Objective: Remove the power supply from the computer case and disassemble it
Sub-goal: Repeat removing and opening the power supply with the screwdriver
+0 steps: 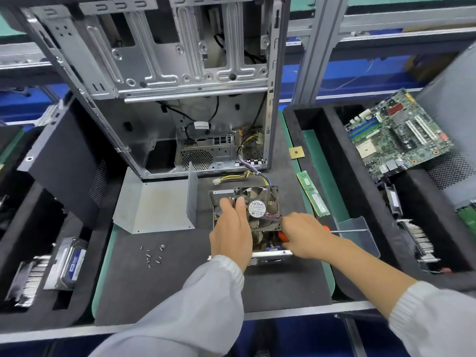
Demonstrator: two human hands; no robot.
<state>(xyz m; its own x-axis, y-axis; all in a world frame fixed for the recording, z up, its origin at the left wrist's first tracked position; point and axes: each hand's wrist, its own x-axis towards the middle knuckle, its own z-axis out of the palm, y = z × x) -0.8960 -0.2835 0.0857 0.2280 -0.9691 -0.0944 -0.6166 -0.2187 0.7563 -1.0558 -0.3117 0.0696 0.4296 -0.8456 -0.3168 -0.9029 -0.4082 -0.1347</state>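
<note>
The opened power supply (pixel 268 255) lies on the dark mat in front of the empty computer case (pixel 164 81). Its black fan (pixel 260 207), labelled HK FAN, is lifted and tilted above the open box. My left hand (pixel 231 228) holds the fan at its left edge, thumb and fingers round the frame. My right hand (pixel 304 233) grips an orange-handled screwdriver (pixel 283 237) beside the fan, its shaft (pixel 347 230) pointing right. The supply's grey metal cover (pixel 157 202) lies to the left. Yellow and purple cables (pixel 247 175) run from the supply into the case.
Several loose screws (pixel 153 255) lie on the mat (pixel 180 292) at front left. A RAM stick (pixel 313 193) and a CPU chip (pixel 296 152) sit to the right. The right tray (pixel 340 176) holds a motherboard (pixel 396 135). The left tray holds a hard drive (pixel 68 264) and heatsinks.
</note>
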